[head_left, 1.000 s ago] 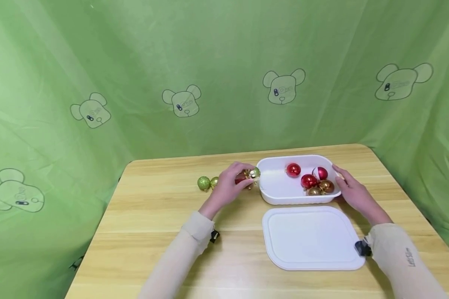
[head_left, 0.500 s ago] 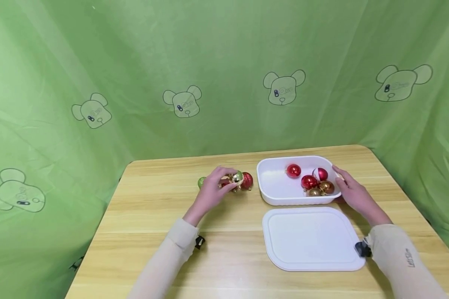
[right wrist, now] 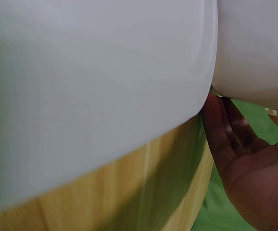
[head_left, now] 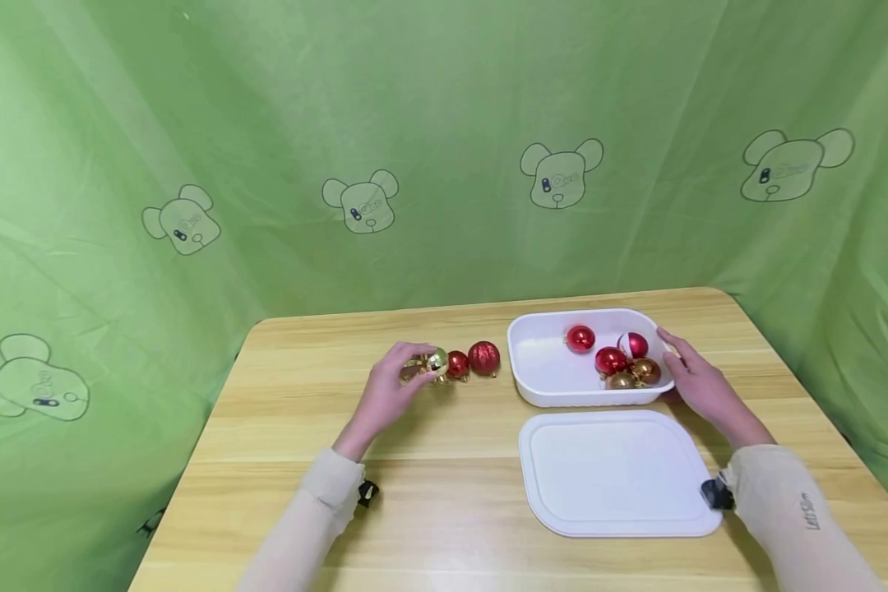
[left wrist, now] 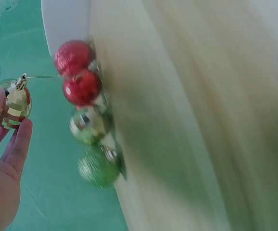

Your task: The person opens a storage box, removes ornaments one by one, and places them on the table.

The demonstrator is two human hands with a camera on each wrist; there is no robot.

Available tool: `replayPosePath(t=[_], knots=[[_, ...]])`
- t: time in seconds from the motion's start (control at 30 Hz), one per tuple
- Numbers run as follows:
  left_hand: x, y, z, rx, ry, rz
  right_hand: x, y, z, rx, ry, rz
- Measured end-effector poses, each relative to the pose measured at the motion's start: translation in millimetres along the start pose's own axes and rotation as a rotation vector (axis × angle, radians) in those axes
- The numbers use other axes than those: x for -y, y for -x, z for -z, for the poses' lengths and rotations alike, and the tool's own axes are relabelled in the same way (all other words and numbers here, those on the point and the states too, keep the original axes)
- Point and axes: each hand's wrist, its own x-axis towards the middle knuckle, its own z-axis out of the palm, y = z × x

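My left hand (head_left: 386, 393) pinches a gold mirrored bauble (left wrist: 16, 107) between thumb and fingertips, above the table's left-middle part. Beside it, a row of baubles lies on the wood: a large red glittery one (left wrist: 74, 57), a smaller red one (left wrist: 82, 87), a shiny green-gold one (left wrist: 88, 126) and a green glittery one (left wrist: 98, 167). In the head view the hand covers the green ones. With its thumb by the rim and fingers under the edge, my right hand (head_left: 706, 390) holds the right end of a white plastic box (head_left: 548, 362).
Inside the box, red baubles (head_left: 580, 338), a red-and-white one (head_left: 634, 345) and bronze-gold ones (head_left: 645, 371) lie mostly toward the right. A white lid (head_left: 622, 473) rests flat in front of it. Green cloth (head_left: 444, 99) hangs behind the wooden table (head_left: 444, 510).
My left hand has moved left, away from the box, carrying the mirrored bauble along the row and uncovering both red baubles. The right hand stays at the box.
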Motion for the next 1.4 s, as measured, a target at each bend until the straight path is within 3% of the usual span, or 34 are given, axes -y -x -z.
replayPosePath(t=[0.2,0.67,1.4], knots=[[14.3,6.9,15.5,-0.031,0.049,0.021,0.1,-0.2,0.3,-0.005,-0.002,0.004],[46.4,11.6,43.8,-0.113,0.048,0.083,-0.7,-0.1,-1.8,-0.008,-0.01,-0.003],[71.7,6.5,58.6,-0.097,0.029,0.252,-2.8,-0.7,0.3,0.013,-0.012,-0.028]])
